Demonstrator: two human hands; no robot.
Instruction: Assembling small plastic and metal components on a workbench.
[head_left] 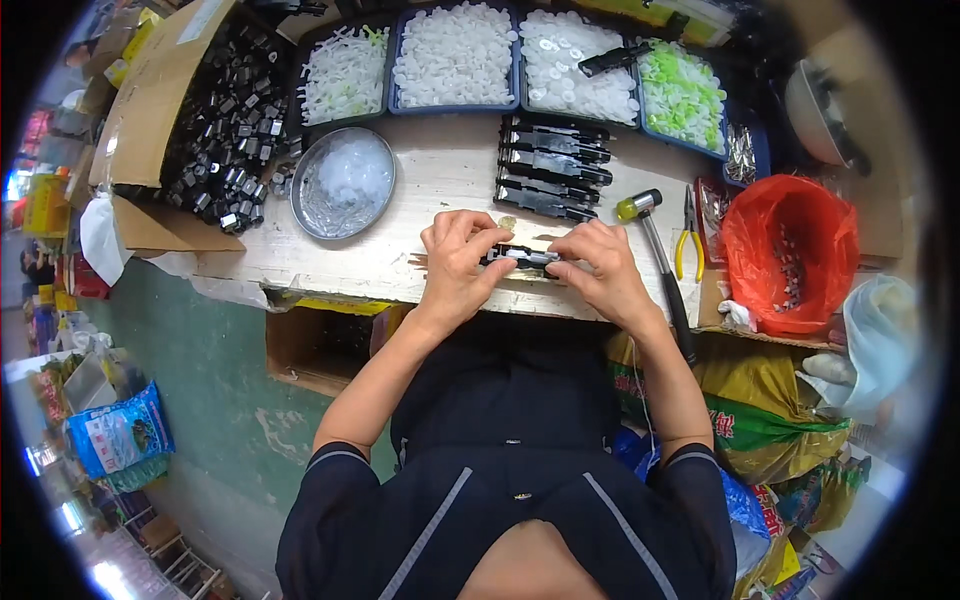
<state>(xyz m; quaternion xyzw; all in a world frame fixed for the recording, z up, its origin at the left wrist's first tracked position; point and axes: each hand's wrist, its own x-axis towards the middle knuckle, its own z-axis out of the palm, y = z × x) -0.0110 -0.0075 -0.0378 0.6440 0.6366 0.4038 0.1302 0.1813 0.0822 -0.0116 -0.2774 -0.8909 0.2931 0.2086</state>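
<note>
At the front edge of the white worktable, my left hand point(462, 258) and my right hand point(604, 264) hold a small black part with a whitish strip point(526, 256) between them. The left thumb and fingers pinch its left end. On its right end, the right thumb and fingers are closed. Just beyond it lies a row of several long black parts point(552, 165), side by side. A hammer point(655, 250) with a yellow-and-metal head and dark handle rests to the right of my right hand.
Blue trays of white point(456, 58) and green plastic pieces point(682, 95) line the back. At left are a metal bowl point(345, 226) and a cardboard box point(150, 110) of black parts. Yellow-handled pliers point(689, 252) and a red bag point(770, 215) sit at right.
</note>
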